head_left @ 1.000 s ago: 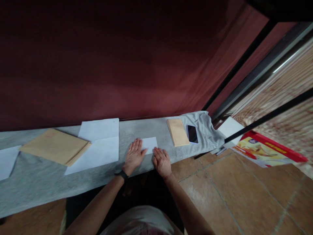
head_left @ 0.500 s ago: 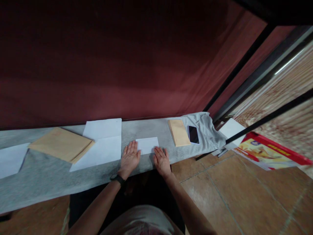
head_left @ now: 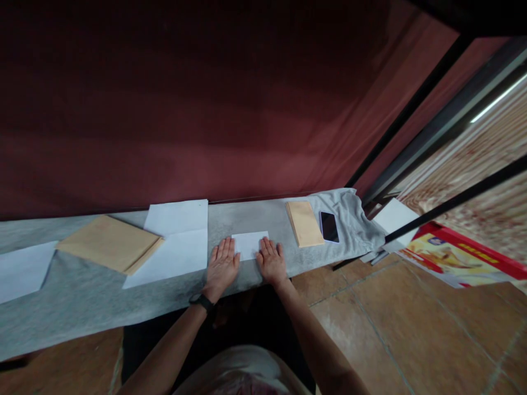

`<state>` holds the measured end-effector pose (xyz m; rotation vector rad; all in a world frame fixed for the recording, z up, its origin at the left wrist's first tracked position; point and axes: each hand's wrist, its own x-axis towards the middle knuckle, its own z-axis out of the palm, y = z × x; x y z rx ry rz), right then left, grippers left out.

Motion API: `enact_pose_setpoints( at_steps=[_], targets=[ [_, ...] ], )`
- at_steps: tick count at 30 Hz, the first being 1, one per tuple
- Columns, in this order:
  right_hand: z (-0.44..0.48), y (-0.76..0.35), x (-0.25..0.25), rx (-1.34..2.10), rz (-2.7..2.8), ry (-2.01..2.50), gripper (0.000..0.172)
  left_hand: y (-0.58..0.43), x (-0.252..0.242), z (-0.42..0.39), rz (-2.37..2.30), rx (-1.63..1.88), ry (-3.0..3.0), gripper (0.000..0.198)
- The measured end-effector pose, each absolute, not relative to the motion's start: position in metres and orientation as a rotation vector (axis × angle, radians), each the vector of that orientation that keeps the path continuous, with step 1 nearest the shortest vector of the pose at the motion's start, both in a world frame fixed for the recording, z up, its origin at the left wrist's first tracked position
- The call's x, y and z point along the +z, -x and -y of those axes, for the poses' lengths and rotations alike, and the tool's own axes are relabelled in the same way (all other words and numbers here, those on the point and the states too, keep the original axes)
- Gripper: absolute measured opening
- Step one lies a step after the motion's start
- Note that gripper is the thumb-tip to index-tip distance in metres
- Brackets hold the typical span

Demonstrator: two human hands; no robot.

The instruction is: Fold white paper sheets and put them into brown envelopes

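Observation:
A small white rectangle of paper [head_left: 249, 246], seemingly folded, lies flat on the grey cloth of the narrow table. My left hand [head_left: 223, 264] rests palm down at its left edge, fingers stretched out; a dark band circles that wrist. On the paper's right edge lies my right hand [head_left: 270, 261], also flat with fingers extended. Neither hand grips anything. Left of my left hand are large white sheets [head_left: 187, 249] with a crease across them. A stack of brown envelopes [head_left: 109, 244] partly covers these sheets.
Smaller brown envelopes [head_left: 305, 224] lie to the right, beside a dark-screened phone [head_left: 329, 226]. More white paper [head_left: 24, 269] is at the far left. The grey cloth [head_left: 349, 219] bunches at the table's right end. A red and yellow box [head_left: 461, 255] sits beyond a black bar.
My right hand has moved slightly up and inward onto the paper's right edge. The left hand stays by the left edge. The whole view has shifted a little.

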<state>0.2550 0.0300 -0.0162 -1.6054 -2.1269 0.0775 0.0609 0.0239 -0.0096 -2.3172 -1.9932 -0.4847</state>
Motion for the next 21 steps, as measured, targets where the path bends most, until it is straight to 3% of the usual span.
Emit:
enact_pose_setpoints(
  at_steps=[8,13,21],
  targets=[
    [-0.030,-0.262,-0.020,0.049,2.090,1.637,0.054,-0.066,-0.009,-0.024,1.991,-0.584,2.294,0.063],
    [-0.030,-0.262,-0.016,0.070,2.155,1.683,0.056,-0.104,-0.012,-0.031,1.762,-0.642,2.605,0.060],
    [-0.030,-0.261,-0.012,0.064,2.150,1.740,0.054,-0.108,-0.022,-0.043,1.793,-0.550,2.607,0.064]
  ],
)
